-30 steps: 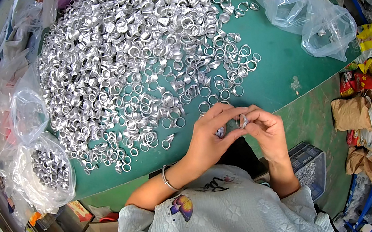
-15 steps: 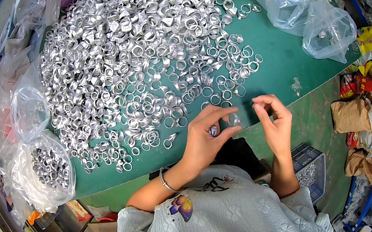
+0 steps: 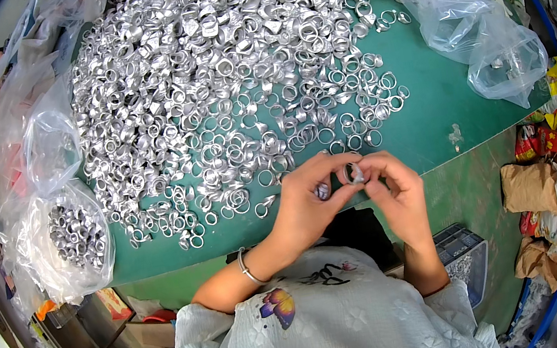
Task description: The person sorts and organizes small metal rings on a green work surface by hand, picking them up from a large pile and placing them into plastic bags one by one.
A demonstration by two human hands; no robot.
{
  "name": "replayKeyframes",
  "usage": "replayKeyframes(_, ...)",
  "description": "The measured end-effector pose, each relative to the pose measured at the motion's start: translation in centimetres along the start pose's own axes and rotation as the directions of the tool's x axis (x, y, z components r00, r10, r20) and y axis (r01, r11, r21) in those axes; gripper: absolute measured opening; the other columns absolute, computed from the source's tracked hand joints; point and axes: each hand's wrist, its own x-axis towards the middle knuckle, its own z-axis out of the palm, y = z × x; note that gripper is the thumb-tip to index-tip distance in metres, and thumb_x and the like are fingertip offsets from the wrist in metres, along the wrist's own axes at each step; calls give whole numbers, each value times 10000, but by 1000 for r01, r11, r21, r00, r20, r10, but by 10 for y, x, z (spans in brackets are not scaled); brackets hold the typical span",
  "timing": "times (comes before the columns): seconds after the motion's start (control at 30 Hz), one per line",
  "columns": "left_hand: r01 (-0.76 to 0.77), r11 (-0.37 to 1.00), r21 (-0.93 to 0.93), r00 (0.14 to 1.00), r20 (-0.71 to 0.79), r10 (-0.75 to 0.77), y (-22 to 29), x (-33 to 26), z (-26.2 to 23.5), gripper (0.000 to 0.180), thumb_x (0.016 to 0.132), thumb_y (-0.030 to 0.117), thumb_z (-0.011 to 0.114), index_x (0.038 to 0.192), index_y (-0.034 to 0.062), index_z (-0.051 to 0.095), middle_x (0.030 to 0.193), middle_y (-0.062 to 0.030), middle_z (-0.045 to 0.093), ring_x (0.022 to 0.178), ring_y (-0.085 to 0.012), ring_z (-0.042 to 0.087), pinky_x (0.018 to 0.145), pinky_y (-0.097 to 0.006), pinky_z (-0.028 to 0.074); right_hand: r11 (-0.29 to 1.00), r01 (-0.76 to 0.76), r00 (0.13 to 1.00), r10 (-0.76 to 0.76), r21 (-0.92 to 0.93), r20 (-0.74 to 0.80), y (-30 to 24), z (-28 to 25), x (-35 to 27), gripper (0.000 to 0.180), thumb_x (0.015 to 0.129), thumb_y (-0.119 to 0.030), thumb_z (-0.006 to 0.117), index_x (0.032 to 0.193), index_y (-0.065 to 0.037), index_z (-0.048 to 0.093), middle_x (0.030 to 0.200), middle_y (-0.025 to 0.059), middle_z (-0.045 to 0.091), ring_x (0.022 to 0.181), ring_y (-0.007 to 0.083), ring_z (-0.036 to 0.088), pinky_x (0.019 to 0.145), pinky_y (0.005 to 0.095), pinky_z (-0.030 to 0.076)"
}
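Note:
Silver-coloured metal rings form a big pile (image 3: 201, 61) on the green table (image 3: 421, 98). In front of its near edge, both of my hands meet. My left hand (image 3: 304, 195) pinches a ring (image 3: 354, 174) between thumb and forefinger. Another silver piece (image 3: 322, 190), probably a ring, is tucked within the same hand's curled fingers. My right hand (image 3: 398, 187) is closed, its fingertips against the pinched ring from the right. The ring's lower part is partly hidden by fingers.
A clear bag of rings (image 3: 79, 237) stands at the table's left edge. More clear plastic (image 3: 465, 10) lies at the far right. A grey crate (image 3: 465, 253) with small silver pieces sits below on the right. Snack packets and a paper bag (image 3: 535, 186) fill the right side.
My right hand has moved left and closed in on the ring at my left fingertips; the two hands were apart before. The view has shifted slightly.

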Motion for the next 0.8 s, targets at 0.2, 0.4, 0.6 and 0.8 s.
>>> replayKeyframes(0.2, 97, 947, -307, 985, 165, -48, 9, -6, -4, 625, 750, -94, 595, 1320, 87, 415, 1023, -26, 485, 711, -73, 426, 584, -207, 389, 982, -7, 1000, 11, 189, -24, -5, 4, -5, 142, 748, 104, 633, 872, 37, 615, 877, 73, 594, 763, 119, 514, 681, 230, 408)
replayKeyframes(0.4, -47, 874, -484, 973, 174, 150, 12, -10, -17, 687, 777, -150, 408, 1408, 53, 225, 1378, -175, 331, 1109, -236, 459, 941, -367, 390, 948, -5, 1000, 13, 318, -23, -10, 3, -14, 110, 746, 130, 611, 833, 63, 604, 869, 106, 592, 803, 151, 539, 730, 251, 423)
replayKeyframes(0.6, -261, 854, -450, 907, 190, 377, 13, -16, -8, 767, 798, -138, 391, 1447, 159, 108, 1514, -214, 36, 1384, -414, 136, 1103, -513, 162, 960, -9, 998, -7, 280, 55, -22, 13, -16, 105, 749, 97, 652, 836, 66, 602, 871, 114, 599, 795, 165, 549, 721, 262, 433)
replayKeyframes(0.8, -202, 820, -535, 884, 260, 387, 14, -16, -13, 821, 813, -130, 438, 1468, 187, 57, 1517, -216, -2, 1390, -415, 93, 1107, -496, 156, 960, -47, 999, 40, 275, 32, -27, 16, -19, 123, 749, 76, 672, 856, 59, 615, 868, 107, 604, 807, 165, 564, 701, 267, 440)
